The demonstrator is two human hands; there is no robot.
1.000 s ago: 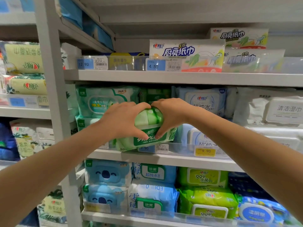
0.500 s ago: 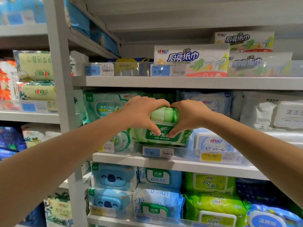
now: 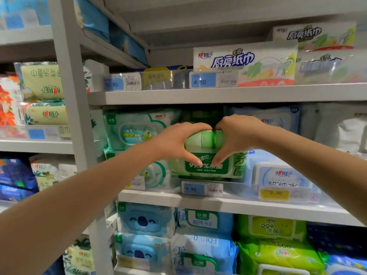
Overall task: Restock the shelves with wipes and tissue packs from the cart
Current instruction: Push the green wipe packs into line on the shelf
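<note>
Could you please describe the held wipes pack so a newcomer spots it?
On the grey metal shelving, find the blue 9.90 price tag. Above it, the left hand and right hand grip the green plastic wipes pack. Unlike the mint pack and pale blue pack beside it, its label is dark green.

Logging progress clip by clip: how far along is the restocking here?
Done: neighbouring slots look full, like the koala packs below. In hand: the left hand and right hand grip a green wipes pack at the middle shelf front, not yet released. Left: letting go; the cart is out of view, so remaining stock cannot be judged.
</note>
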